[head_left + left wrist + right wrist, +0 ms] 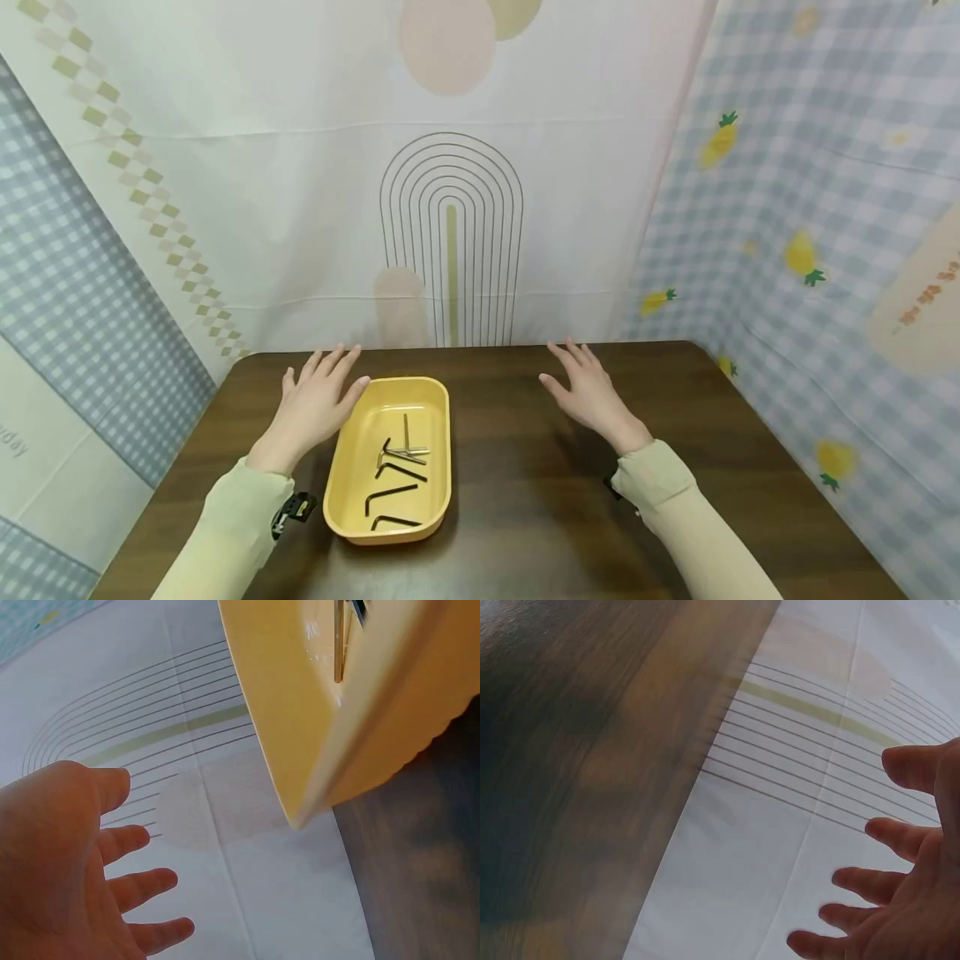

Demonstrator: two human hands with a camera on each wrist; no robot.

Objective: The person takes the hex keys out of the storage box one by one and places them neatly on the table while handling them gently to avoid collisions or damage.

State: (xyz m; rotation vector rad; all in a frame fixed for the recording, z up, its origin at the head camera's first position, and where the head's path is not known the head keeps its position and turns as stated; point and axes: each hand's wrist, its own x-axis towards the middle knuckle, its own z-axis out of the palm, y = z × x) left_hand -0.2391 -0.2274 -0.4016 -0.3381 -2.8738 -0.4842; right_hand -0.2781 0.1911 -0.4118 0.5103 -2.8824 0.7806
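A yellow rectangular tray (351,475) stands on the dark wooden table, left of the middle. Several L-shaped hex keys (392,492), some black and some silver, lie inside it. My left hand (313,404) hovers at the tray's far left side, fingers spread and nothing held; in the head view the thumb overlaps the rim, and contact cannot be told. In the left wrist view the left hand (67,862) is apart from the tray (292,712). My right hand (592,400) is held over the right part of the table, fingers extended and holding nothing.
The brown wooden table (510,517) ends at a white patterned cloth (315,225) hanging behind it. Checked cloths hang on the left and right (795,333) sides. Each wrist carries a dark strapped device (292,512).
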